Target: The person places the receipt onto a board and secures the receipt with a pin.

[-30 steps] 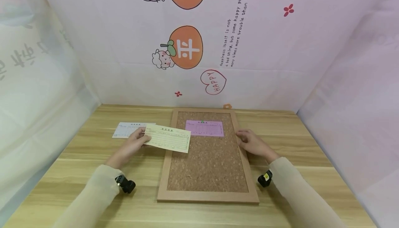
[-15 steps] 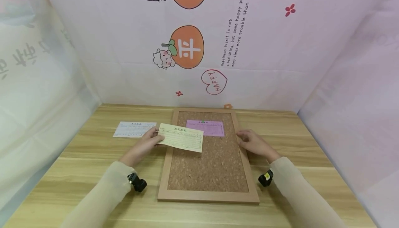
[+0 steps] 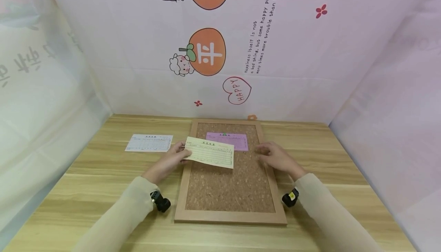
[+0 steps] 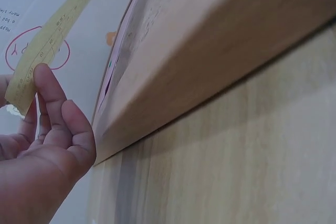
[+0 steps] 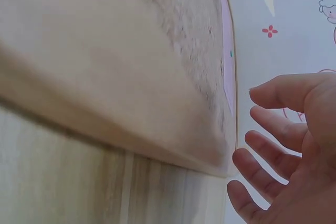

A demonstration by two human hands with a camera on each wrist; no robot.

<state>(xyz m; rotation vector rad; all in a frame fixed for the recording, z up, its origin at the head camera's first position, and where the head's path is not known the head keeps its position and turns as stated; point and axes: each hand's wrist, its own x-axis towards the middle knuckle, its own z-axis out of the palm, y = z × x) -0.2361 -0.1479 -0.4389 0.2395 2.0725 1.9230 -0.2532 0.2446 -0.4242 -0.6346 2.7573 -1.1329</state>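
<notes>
Taking the middle of the corkboard [image 3: 230,190] as the clock's centre, a white slip [image 3: 149,143] lies flat on the wooden table [image 3: 86,190] toward ten o'clock, off the board's left edge. Next, between nine and ten, comes the left hand [image 3: 169,163], its thumb and fingers pinching the left end of a yellow slip [image 3: 211,153]. That slip is held raised over the upper part of the board at about eleven, its printed face up and its far end pointing toward three; from the head view it hides the lower left of a purple slip [image 3: 241,141]. The purple one lies on the board at twelve, with a small green dot [image 3: 224,134] at its top edge. Between two and three, the right hand [image 3: 278,159] hovers over the board's right frame, fingers loosely bent, thumb and index tips narrowly apart with nothing visible between them.
</notes>
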